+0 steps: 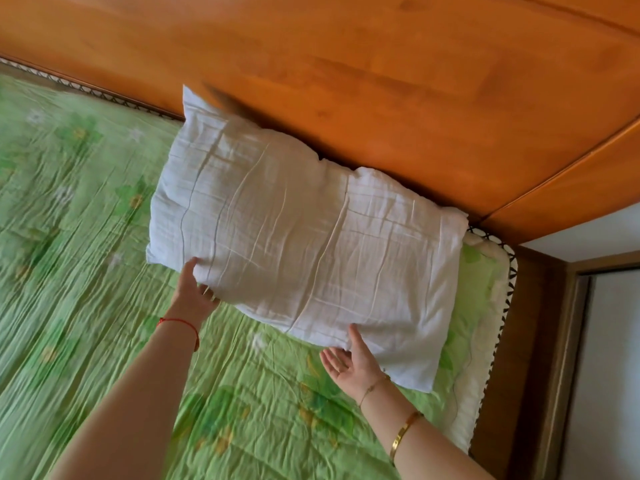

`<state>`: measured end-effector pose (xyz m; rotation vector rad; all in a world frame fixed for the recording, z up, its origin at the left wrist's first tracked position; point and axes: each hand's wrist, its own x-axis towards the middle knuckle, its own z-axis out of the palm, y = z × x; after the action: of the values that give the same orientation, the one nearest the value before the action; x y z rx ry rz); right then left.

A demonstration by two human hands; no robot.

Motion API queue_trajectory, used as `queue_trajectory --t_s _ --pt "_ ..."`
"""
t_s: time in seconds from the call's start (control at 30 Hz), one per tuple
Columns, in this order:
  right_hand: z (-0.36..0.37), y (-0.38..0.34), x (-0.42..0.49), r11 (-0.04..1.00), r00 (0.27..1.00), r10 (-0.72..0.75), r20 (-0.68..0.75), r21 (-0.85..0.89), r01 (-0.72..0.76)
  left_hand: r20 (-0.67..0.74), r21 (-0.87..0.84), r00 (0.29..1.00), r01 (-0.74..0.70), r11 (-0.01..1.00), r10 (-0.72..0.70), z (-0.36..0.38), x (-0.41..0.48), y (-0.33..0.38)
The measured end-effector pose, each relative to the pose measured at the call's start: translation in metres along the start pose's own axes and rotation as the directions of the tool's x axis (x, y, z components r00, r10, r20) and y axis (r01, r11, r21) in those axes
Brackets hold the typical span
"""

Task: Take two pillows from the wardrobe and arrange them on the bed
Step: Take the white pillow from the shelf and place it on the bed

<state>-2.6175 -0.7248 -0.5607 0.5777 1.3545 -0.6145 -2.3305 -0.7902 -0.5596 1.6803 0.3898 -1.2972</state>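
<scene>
A white wrinkled pillow (298, 237) lies on the bed (86, 237), which has a green floral cover, with its far edge against the wooden headboard (381, 81). My left hand (194, 292) holds the pillow's near left edge, thumb on top and fingers tucked under it. My right hand (349, 365) is open, palm up, fingers apart, touching the pillow's near edge at the lower right. Only one pillow is in view. No wardrobe shows.
The mattress edge with dark trim (491, 327) runs down the right side, next to a wooden bed frame (519, 358). A white wall and a door frame (595, 341) stand at the far right. Green bedding spreads to the left.
</scene>
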Motion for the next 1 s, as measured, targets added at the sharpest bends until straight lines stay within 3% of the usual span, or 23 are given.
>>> queue_trajectory --t_s 0.13,0.33,0.4,0.5,0.57,0.6,0.63,0.7,0.73,0.77,0.8,0.87,0.9,0.93,0.97,1.0 --pt "0.011 -0.002 0.006 0.998 0.999 -0.003 -0.032 0.058 0.005 0.062 0.020 0.998 -0.016 1.000 0.015 -0.006 0.005 0.013" --pt "0.021 0.009 0.011 0.982 0.978 -0.153 -0.145 0.088 0.166 0.080 -0.017 0.956 -0.281 0.960 0.281 -0.026 -0.002 0.017" --pt "0.020 0.017 0.011 0.975 0.954 -0.207 -0.216 0.038 0.220 0.060 -0.031 0.950 -0.306 0.951 0.307 -0.034 -0.002 0.008" --pt "0.010 0.024 0.009 0.992 0.974 -0.111 -0.197 -0.074 0.098 -0.097 0.161 0.954 -0.266 0.950 0.283 -0.038 0.001 -0.009" --pt "0.007 0.021 0.005 0.978 0.992 -0.038 -0.117 -0.210 0.013 -0.139 0.172 0.948 -0.262 0.950 0.287 -0.031 -0.001 -0.016" --pt "0.008 0.018 0.002 0.943 0.995 -0.039 -0.093 -0.332 0.006 -0.160 0.234 0.916 -0.328 0.915 0.369 -0.026 -0.004 -0.019" --pt "0.009 0.015 -0.001 0.879 0.995 -0.065 -0.081 -0.476 0.018 -0.163 0.390 0.842 -0.424 0.818 0.514 -0.021 -0.009 -0.022" --pt "0.012 0.010 -0.008 0.656 0.980 -0.198 -0.028 -0.747 0.111 -0.091 0.679 0.603 -0.544 0.492 0.792 -0.013 -0.015 -0.028" --pt "0.014 0.007 -0.009 0.516 0.946 -0.318 0.064 -0.826 0.229 0.001 0.758 0.480 -0.572 0.312 0.877 -0.007 -0.018 -0.028" --pt "0.015 0.004 -0.010 0.349 0.863 -0.467 0.192 -0.856 0.380 0.144 0.794 0.385 -0.595 0.126 0.912 -0.002 -0.021 -0.028" --pt "0.018 0.000 -0.010 0.151 0.719 -0.619 0.316 -0.850 0.504 0.322 0.795 0.334 -0.604 -0.062 0.886 0.005 -0.023 -0.028" --pt "0.031 -0.013 -0.011 -0.214 0.342 -0.814 0.469 -0.790 0.575 0.612 0.718 0.315 -0.607 -0.342 0.725 0.020 -0.019 -0.026" --pt "0.040 -0.022 -0.013 -0.335 0.180 -0.841 0.511 -0.752 0.568 0.699 0.669 0.315 -0.603 -0.433 0.642 0.028 -0.016 -0.023" --pt "0.049 -0.031 -0.012 -0.421 0.090 -0.827 0.555 -0.717 0.556 0.745 0.640 0.327 -0.597 -0.485 0.581 0.034 -0.013 -0.020" --pt "0.058 -0.040 -0.009 -0.489 0.057 -0.795 0.604 -0.693 0.530 0.769 0.624 0.347 -0.591 -0.511 0.538 0.040 -0.009 -0.016" --pt "0.066 -0.050 -0.003 -0.546 0.069 -0.753 0.654 -0.680 0.489 0.777 0.622 0.370 -0.578 -0.528 0.510 0.044 -0.003 -0.011"
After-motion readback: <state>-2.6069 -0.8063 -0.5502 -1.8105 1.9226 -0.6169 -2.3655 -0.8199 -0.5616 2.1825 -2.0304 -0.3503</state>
